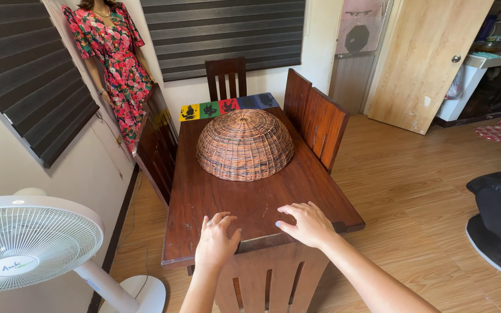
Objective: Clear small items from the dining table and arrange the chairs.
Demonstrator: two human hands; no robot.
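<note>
Low in the frame, the left hand (215,239) and right hand (305,223) lie flat, fingers spread and holding nothing, on the near edge of a dark wooden table (250,200). At centre sits an upturned woven dome basket (244,145); behind it, a strip of yellow, green, red and blue picture panels (227,106).

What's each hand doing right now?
Left hand: open, fingers spread, flat on the wooden table edge, holding nothing.
Right hand: open, fingers on the tabletop, holding nothing.
</note>
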